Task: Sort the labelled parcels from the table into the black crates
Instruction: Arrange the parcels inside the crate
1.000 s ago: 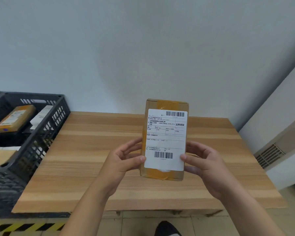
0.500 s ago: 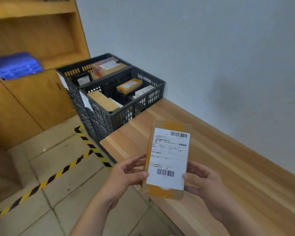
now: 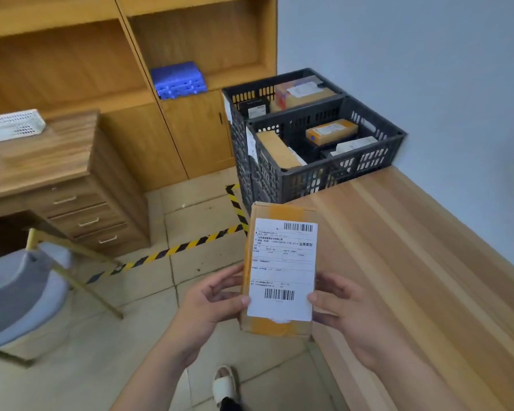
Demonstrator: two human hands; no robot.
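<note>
Parcel: one brown box (image 3: 275, 292) with a white label, held upright in the air over the floor, just off the worktop (image 3: 413, 262) edge.
Left hand (image 3: 211, 304): fingers curled round the parcel's left edge, thumb on the label.
Right hand (image 3: 347, 310): fingers wrapped round the right edge, thumb on the front.
Change: the view has swung further left (a desk (image 3: 42, 161) and a grey chair (image 3: 18, 295) have come into sight); the grip is unchanged.
Crates: two black crates (image 3: 339, 173) side by side past the worktop's far end; near one holds three parcels, far one at least two.
Shelf: one blue tray (image 3: 177, 80).
</note>
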